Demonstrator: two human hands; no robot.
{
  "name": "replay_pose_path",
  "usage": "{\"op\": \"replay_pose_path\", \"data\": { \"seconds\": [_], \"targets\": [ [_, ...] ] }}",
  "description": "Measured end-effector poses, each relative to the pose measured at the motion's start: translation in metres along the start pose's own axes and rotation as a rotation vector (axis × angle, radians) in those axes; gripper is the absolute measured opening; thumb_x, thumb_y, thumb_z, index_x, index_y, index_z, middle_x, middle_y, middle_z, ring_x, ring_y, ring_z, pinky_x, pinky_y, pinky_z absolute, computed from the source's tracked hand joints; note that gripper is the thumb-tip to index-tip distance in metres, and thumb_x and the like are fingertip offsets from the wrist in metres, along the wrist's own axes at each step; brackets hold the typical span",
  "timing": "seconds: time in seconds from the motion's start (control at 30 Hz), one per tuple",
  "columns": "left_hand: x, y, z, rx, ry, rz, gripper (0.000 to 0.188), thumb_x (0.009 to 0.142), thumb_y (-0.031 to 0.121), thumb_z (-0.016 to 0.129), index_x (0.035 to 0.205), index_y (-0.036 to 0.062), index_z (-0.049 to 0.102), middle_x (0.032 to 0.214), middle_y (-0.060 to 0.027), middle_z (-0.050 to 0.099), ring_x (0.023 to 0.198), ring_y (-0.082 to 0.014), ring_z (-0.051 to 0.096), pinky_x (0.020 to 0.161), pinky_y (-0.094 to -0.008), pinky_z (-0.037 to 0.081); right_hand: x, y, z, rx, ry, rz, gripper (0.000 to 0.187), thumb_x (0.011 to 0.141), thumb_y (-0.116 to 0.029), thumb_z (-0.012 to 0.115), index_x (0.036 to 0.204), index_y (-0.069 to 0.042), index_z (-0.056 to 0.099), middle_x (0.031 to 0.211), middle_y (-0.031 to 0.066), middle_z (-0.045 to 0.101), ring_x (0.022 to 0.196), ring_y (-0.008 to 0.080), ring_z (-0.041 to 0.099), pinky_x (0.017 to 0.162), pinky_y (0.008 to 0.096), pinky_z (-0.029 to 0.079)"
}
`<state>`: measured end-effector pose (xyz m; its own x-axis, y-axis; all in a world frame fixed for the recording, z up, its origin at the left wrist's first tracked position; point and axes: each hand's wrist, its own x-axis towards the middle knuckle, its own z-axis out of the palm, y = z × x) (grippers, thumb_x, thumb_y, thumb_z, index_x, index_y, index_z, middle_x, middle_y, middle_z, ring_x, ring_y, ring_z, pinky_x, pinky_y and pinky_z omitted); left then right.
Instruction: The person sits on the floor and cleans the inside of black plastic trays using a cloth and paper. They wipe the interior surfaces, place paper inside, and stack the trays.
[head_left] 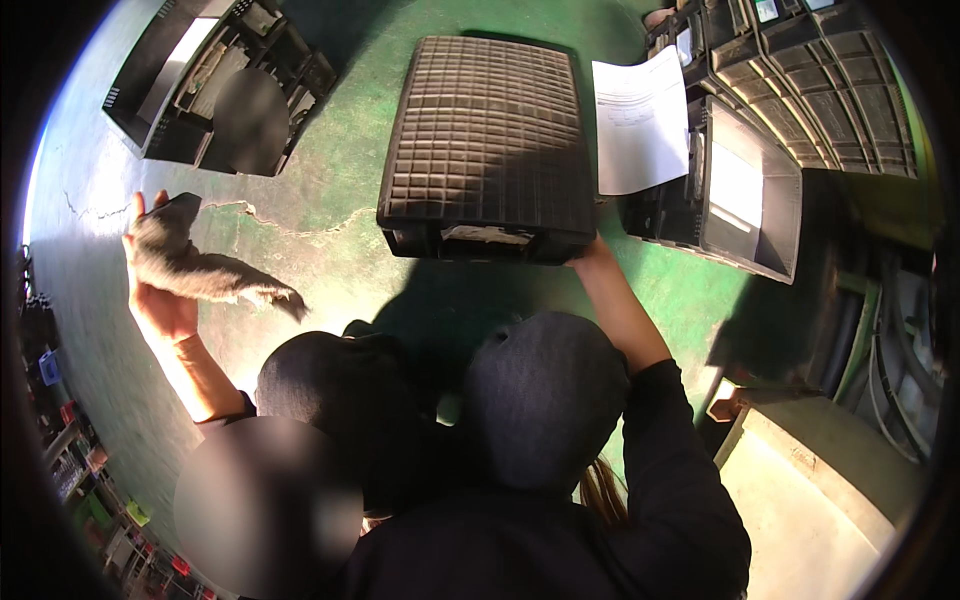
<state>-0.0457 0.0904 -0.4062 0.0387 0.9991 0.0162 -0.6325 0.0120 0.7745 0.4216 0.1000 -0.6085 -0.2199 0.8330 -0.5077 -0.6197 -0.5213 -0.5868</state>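
Note:
My left hand [168, 312] is raised out to the left over the floor, holding a worn grey rag [215, 272] that drapes across the palm and hangs to the right. Some fingertips show past the cloth. In front of me rests a large black plastic crate [485, 140] with a ribbed, gridded top face and an opening in its near side. My right hand [592, 258] is at the near right corner of this crate, with its fingers mostly hidden by the edge. My bent knees [545, 400] in dark trousers are just below.
A white printed sheet [642, 125] lies at the crate's right, beside another dark crate [770, 215]. Stacked crates [800, 80] stand far right. An open black bin [165, 120] holding items is far left. A pale box-like surface [790, 490] is near right. The green floor [290, 220] has a crack.

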Motion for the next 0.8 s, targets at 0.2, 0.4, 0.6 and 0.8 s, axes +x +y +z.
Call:
{"op": "replay_pose_path", "data": {
  "seconds": [0.2,0.4,0.6,0.8],
  "targets": [
    [0.022,-0.006,0.033,1.206,0.453,-0.313,0.038,0.094,0.034,0.04,0.115,0.0071,0.057,0.099,-0.0093,0.062,0.098,-0.0186,0.057,0.086,-0.036,0.044,-0.004,-0.022,-0.006,-0.01,0.062,-0.101,0.051,0.09,-0.041,0.043,0.12,0.0,0.048,0.113,0.0081,0.057,0.099,0.0182,0.056,0.084,0.0313,0.046],
    [0.05,0.016,0.049,1.024,0.374,-0.082,0.04,0.095,0.034,0.037,0.12,0.0063,0.051,0.114,-0.0098,0.054,0.105,-0.0181,0.052,0.092,-0.0314,0.041,-0.034,-0.098,0.077,-0.656,0.343,-0.275,0.044,0.085,-0.041,0.055,0.101,0.0,0.058,0.09,0.0046,0.063,0.08,0.0159,0.059,0.073,0.0259,0.046],
    [0.101,0.012,0.142,0.598,0.086,0.227,0.044,0.096,0.029,0.034,0.133,0.0043,0.034,0.125,-0.0115,0.046,0.113,-0.0176,0.047,0.1,-0.0285,0.034,-0.033,-0.064,0.081,-1.744,0.04,-0.85,0.033,0.072,-0.03,0.069,0.088,-0.005,0.056,0.078,0.0103,0.059,0.07,0.0294,0.056,0.062,0.0346,0.046],
    [0.133,-0.096,0.131,0.313,-0.056,-0.228,0.039,0.095,0.032,0.037,0.126,0.0107,0.044,0.122,-0.0092,0.05,0.114,-0.0182,0.046,0.098,-0.0318,0.035,-0.02,-0.02,0.052,-1.979,-0.057,-0.864,0.024,0.07,-0.024,0.067,0.085,-0.009,0.057,0.08,0.002,0.057,0.077,0.0206,0.057,0.062,0.0324,0.044]
  ]
}}
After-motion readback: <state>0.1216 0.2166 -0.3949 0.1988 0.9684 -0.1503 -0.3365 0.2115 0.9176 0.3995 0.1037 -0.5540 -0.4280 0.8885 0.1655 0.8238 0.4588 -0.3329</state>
